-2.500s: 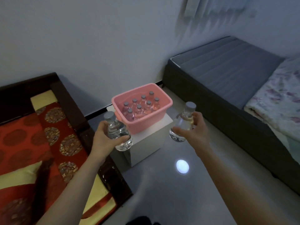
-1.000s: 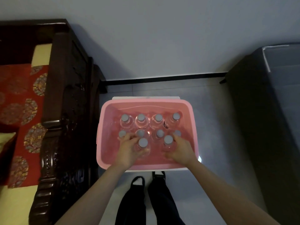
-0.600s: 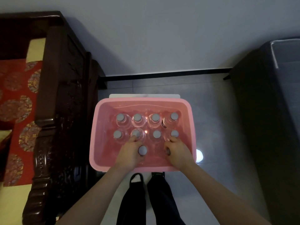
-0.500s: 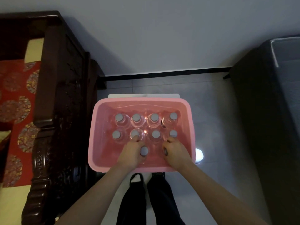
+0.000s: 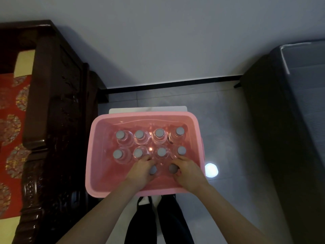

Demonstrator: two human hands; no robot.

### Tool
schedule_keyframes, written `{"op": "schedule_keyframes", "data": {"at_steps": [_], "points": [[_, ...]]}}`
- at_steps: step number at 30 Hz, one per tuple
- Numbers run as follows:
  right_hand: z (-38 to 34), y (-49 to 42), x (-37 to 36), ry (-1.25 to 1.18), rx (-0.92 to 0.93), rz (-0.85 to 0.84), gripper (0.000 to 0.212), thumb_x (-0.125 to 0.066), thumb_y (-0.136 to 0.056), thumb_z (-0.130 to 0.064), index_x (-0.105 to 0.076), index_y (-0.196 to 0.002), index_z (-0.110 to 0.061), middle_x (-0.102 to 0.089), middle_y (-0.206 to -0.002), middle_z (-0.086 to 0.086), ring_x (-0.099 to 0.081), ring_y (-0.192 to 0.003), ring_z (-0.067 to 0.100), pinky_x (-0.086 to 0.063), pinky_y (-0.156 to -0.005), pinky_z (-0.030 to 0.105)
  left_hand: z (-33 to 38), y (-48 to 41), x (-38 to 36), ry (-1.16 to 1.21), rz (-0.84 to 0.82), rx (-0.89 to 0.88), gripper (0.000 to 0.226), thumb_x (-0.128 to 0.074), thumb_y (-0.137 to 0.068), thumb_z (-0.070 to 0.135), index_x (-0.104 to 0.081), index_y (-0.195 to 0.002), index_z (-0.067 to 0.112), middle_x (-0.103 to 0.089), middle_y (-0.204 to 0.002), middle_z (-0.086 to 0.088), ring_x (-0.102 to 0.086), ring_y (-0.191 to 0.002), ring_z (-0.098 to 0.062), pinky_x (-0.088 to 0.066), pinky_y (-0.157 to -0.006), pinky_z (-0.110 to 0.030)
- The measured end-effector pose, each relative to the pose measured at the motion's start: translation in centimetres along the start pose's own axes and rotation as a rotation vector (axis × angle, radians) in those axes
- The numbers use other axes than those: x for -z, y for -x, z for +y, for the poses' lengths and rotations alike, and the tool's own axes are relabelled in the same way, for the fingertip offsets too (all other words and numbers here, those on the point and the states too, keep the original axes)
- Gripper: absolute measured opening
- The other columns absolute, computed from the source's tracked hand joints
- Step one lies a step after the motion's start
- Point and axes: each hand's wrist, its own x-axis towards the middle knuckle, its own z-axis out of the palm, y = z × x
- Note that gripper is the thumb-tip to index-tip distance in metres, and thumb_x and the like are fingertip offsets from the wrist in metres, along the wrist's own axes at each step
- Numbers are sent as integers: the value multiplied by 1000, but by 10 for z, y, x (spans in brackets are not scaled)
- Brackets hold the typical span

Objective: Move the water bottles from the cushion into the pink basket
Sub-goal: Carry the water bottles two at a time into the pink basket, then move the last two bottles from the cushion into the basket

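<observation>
Head camera looks straight down into the pink basket (image 5: 91, 155), a rounded-corner tub of smooth, slightly glossy plastic. Inside it stand eight clear water bottles (image 5: 139, 135) in two rows of four, upright, each with a flat grey round cap; their bodies are see-through and tinted pink by the tub. Nearest me, at 6 o'clock from those rows, are two more bottles. My left hand (image 5: 140, 171) is wrapped around the left bottle (image 5: 153, 170), fingers curled narrow about its neck with the cap showing beside my thumb. My right hand (image 5: 189, 173) grips the right bottle (image 5: 173, 169) the same way. Both bottles are low in the basket; I cannot tell whether they touch its floor. No label or writing is readable on any bottle.

Under the basket a white flat-topped stand (image 5: 147, 109) peeks out at 12 o'clock. At 9 o'clock is a dark carved wooden frame (image 5: 52, 120), glossy, and beyond it a red cushion (image 5: 10, 120) with round gold medallions. At 3 o'clock sits a dark bed base (image 5: 263, 129) with a grey ribbed mattress (image 5: 307, 76). The grey floor tile (image 5: 228, 138) reflects a bright light spot.
</observation>
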Motion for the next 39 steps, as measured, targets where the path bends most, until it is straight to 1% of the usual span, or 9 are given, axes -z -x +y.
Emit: {"op": "schedule_keyframes", "data": {"at_steps": [5,10,13,17,20,23,29,35,39], "points": [[0,7,8,-31,-31,39,21,-56,-79,-10,-66,-98,-8,-62,-102,7,-62,-89,29,-50,-70,38,5,14,9,118,52,147,43,-71,-74,18,-64,-116,21,-69,-105,2,-66,-95,-20,-53,-76,-29],[4,10,14,-49,-28,87,38,-54,-79,-11,-64,-116,-17,-60,-102,2,-62,-86,28,-52,-69,35,6,21,8,415,96,224,58,-74,-72,4,-59,-126,20,-61,-96,10,-61,-80,-4,-44,-62,-2],[4,15,20,-24,-17,113,42,-56,-81,-19,-63,-121,-27,-62,-106,-2,-62,-90,24,-52,-70,33,5,26,10,448,26,277,62,-71,-75,5,-52,-133,18,-63,-111,1,-63,-90,-11,-50,-72,-14],[-2,12,33,56,10,217,18,-55,-87,-29,-66,-99,-23,-60,-98,-7,-63,-87,20,-46,-62,28,5,32,45,464,22,222,45,-65,-84,3,-58,-127,13,-65,-114,-2,-60,-98,-11,-50,-85,-21],[-27,6,56,59,91,357,21,-58,-89,-30,-69,-104,-21,-63,-104,-2,-60,-96,21,-43,-69,25,6,50,102,500,192,174,38,-67,-86,10,-61,-123,10,-66,-110,0,-61,-100,-11,-50,-90,-25],[-73,-4,81,74,211,466,33,-55,-90,-33,-67,-115,-15,-65,-116,4,-56,-109,25,-44,-92,33,1,82,164,497,441,154,35,-69,-85,12,-64,-120,8,-69,-113,-6,-64,-103,-14,-45,-93,-22],[-206,-5,105,120,480,548,42,-51,-96,-35,-60,-127,-8,-56,-133,16,-45,-125,35,-36,-107,44,-35,205,241,584,954,143,35,-64,-90,25,-60,-125,19,-65,-119,1,-60,-113,-11,-43,-99,-26],[-371,32,37,212,680,538,53,-32,-99,-51,-46,-141,-21,-36,-154,10,-23,-145,29,-14,-118,53,-118,393,230,637,1296,280,53,-49,-92,55,-35,-142,43,-36,-149,17,-32,-137,-4,-32,-106,-29],[-467,66,-37,165,785,465,50,-37,-98,-49,-46,-139,-23,-36,-153,8,-24,-143,27,-15,-119,50,-174,512,212,734,1443,341,57,-60,-89,45,-37,-142,40,-39,-148,15,-42,-126,1,-40,-94,-16]]}}
